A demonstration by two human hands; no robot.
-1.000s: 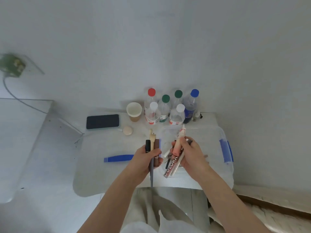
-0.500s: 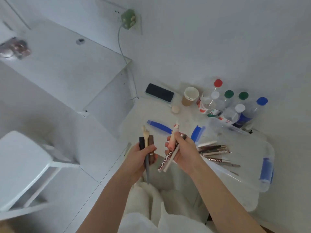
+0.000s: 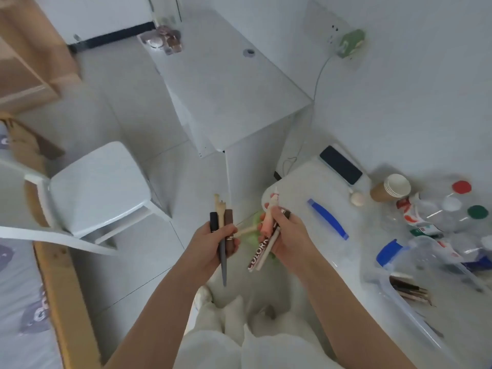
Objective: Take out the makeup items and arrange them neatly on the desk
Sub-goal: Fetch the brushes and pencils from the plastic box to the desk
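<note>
Head view, looking down past my lap: my left hand (image 3: 213, 242) is raised in front of me, forearm running up from the lower left, fingers curled round a bundle of stick-shaped makeup items (image 3: 222, 225) held roughly upright; a black tube, a pale wooden-looking handle and a brown tube rise above the fist, and a long grey taper hangs below it. My right hand (image 3: 287, 237) is level with the left and just beside it, forearm coming in from the lower right, fingers and thumb closed round a second bundle (image 3: 266, 235): a pink tube with a white tip points up, and a dark lettered tube and a pale pencil slant down and to the left. Both hands hang over the floor and my white trousers, near the rounded corner of the small white table (image 3: 300, 187). On that table lie a blue strip (image 3: 327, 218), a phone (image 3: 340, 165), a stack of paper cups (image 3: 391, 187), several capped bottles (image 3: 452, 206) and a clear plastic box (image 3: 415, 304), inside which more pencils (image 3: 410, 290) lie. The white desk (image 3: 226, 86) stands well apart, beyond the hands, with a white chair (image 3: 98, 185) at the left
</note>
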